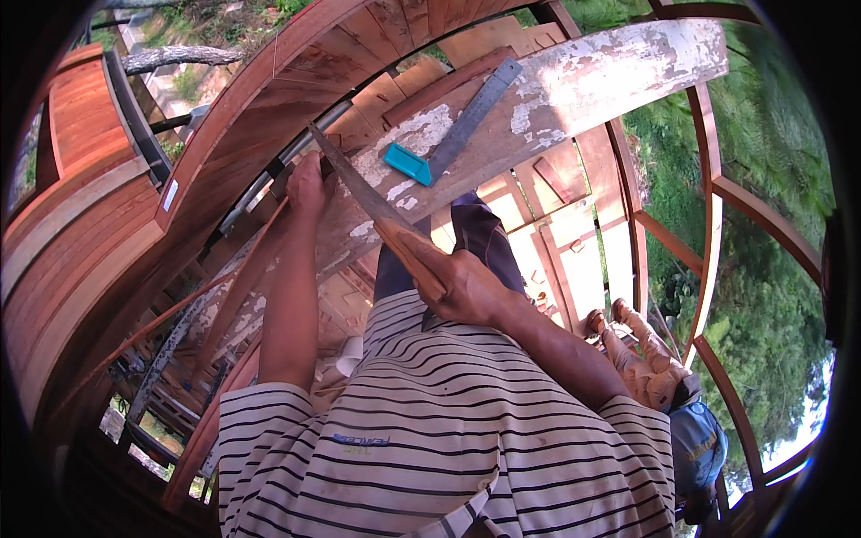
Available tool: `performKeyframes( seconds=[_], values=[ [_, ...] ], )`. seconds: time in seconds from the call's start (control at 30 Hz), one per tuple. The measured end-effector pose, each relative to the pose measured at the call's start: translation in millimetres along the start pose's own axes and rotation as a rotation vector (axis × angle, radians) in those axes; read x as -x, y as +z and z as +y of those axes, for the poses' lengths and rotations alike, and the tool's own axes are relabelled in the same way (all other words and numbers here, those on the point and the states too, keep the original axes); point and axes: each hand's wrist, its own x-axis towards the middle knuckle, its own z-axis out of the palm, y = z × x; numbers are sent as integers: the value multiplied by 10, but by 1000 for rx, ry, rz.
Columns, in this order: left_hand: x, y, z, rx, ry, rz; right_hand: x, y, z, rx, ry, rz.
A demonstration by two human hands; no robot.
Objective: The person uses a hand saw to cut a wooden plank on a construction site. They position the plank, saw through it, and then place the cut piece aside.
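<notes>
My right hand (466,289) is closed around the wooden handle of a handsaw (354,184) in front of my body. The saw's narrow blade points up and left, and its tip comes close to my left hand (308,186). That left hand is closed on the end of a wooden strip (240,280) at the left edge of a worn plank (574,76). Its fingertips are partly hidden, and whether the teeth touch wood I cannot tell. A try square with a teal handle (408,164) and a grey metal blade lies on the plank, right of the saw.
Curved wooden boarding (215,134) rises along the left. Slats with gaps and offcuts (552,179) lie below the plank. Wooden posts and rails (708,179) stand at the right, with greenery beyond. Another person in a blue top (695,444) is at the lower right.
</notes>
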Motion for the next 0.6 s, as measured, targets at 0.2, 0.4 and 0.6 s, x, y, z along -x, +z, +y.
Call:
performKeyframes(
  seconds=[0.2, 0.4, 0.6],
  values=[
    [-20, -46, 105, 59, -32, -1, -161, 98, -6, -18, -56, 42],
    [-9, 30, -12, 8, 33, 36, -353, 66, 154, -8, -28, 12],
    [-16, -8, 3, 11, 52, 30, 30, -98, -49, -26, -28, 6]
  ],
)
